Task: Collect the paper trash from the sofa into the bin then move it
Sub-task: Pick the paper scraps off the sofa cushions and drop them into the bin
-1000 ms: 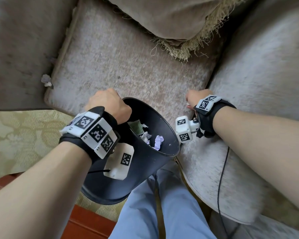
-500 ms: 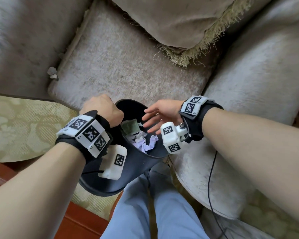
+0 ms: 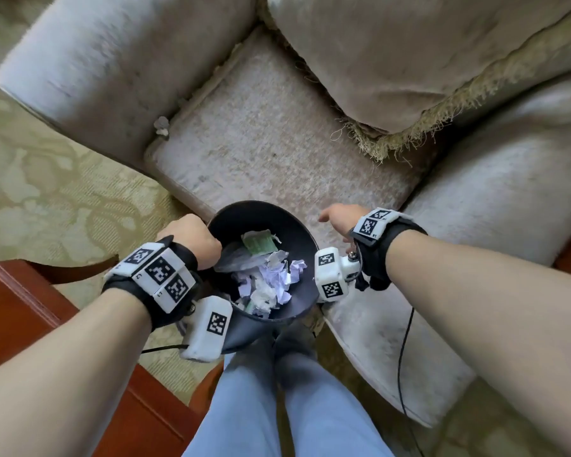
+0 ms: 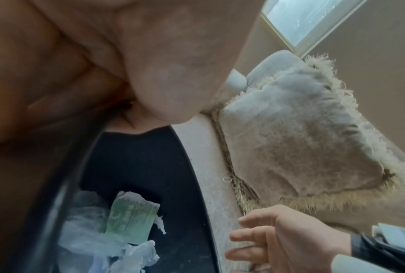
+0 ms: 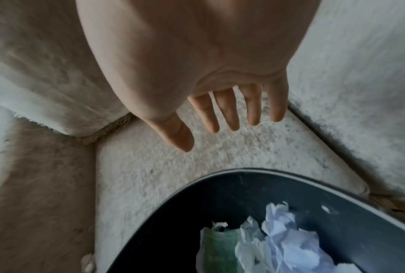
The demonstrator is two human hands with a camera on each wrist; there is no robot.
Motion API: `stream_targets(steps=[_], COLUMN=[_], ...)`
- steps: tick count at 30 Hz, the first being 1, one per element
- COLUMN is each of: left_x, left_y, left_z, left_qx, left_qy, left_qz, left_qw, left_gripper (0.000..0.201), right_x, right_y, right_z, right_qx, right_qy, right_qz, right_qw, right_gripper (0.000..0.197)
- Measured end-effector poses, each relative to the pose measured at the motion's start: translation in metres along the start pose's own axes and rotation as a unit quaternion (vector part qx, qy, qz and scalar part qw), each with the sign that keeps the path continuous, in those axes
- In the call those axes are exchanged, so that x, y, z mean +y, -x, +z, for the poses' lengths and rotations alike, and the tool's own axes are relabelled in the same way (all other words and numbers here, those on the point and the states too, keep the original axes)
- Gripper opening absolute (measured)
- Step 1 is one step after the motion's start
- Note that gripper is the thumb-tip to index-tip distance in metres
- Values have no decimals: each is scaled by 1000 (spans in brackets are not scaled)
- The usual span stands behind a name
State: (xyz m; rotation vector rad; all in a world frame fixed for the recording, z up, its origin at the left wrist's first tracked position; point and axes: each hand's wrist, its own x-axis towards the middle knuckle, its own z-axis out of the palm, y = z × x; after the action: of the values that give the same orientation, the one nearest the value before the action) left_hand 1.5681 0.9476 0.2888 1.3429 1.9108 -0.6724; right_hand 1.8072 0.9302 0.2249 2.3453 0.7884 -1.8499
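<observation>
A black round bin (image 3: 297,232) hangs in front of the sofa seat cushion (image 3: 277,136), holding crumpled white and pale purple paper (image 3: 271,282) and a green printed scrap (image 3: 259,244). My left hand (image 3: 192,239) grips the bin's left rim (image 4: 56,194) with curled fingers. My right hand (image 3: 335,219) hovers just right of the bin over the seat, fingers (image 5: 229,110) straight and spread, holding nothing. In the right wrist view the bin rim (image 5: 243,170) lies below the palm, paper (image 5: 285,240) inside. A small pale crumpled scrap (image 3: 161,125) sits in the gap between seat cushion and left armrest.
A fringed throw cushion (image 3: 393,61) leans at the sofa's back right. Padded armrests (image 3: 89,67) flank the seat on both sides. A patterned green carpet (image 3: 47,192) and a red-brown wooden table edge (image 3: 23,308) lie to the left. My legs in blue trousers (image 3: 277,407) stand below the bin.
My right hand came off the seat, opened over the bin and dropped its paper, then drew back to the right. The bin tipped more upright and the view pulled back.
</observation>
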Motion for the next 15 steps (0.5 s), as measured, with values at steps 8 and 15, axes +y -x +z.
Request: stream_targets(steps=[8,15], left_x=[-69,-133], left_y=[-14,-40], left_z=[-57,-90], left_qx=[36,64], left_qy=[200,270], left_qz=[-54,-102], left_qw=[978,955], left_gripper=[24,22], right_x=[-109,-187], right_y=[26,12], right_z=[62,121], right_qx=[-86,-105], right_qy=[-8,41], right_qz=[-114,-146], right_qw=[990,983], right_gripper=[45,60])
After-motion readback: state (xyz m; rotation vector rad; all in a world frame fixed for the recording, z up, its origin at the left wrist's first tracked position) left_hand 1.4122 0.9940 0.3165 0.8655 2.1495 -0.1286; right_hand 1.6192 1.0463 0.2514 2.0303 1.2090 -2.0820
